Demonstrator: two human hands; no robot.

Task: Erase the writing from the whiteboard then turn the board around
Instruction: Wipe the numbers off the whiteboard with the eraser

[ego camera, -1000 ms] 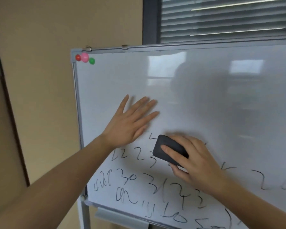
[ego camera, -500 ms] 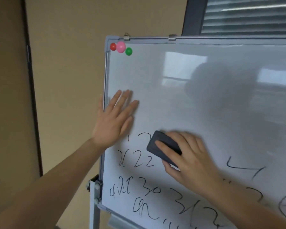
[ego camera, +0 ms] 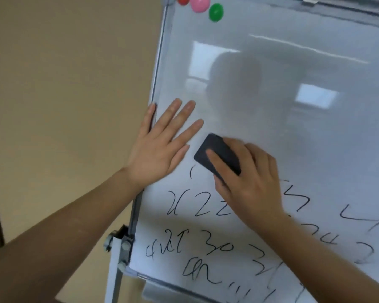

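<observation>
In the head view the whiteboard [ego camera: 271, 84] fills the right and centre, tilted so its left frame edge runs from the top down toward the lower left, with a tan wall [ego camera: 64, 84] behind it on the left. The left hand [ego camera: 160, 149] lies flat on the board at its left edge, fingers straight and spread, pointing up and to the right; the thumb rests along the frame, and the bare forearm reaches in from the lower left corner. The right hand [ego camera: 249, 182] is just to its right, close but apart from it, and grips a black eraser [ego camera: 217, 155] pressed against the board: the index finger lies straight along the eraser's back, the other fingers curl over its far side, and the forearm comes in from the lower right. The eraser sits tilted, its upper corner near the left hand's fingertips. The board above the hands is wiped, showing only reflections. Black writing [ego camera: 197, 206] covers the lower part, below and right of the eraser. Three magnets, red [ego camera: 182, 0], pink [ego camera: 200, 3] and green [ego camera: 216, 12], sit at the top left corner. A stand bracket [ego camera: 120, 243] shows at the lower left edge.
</observation>
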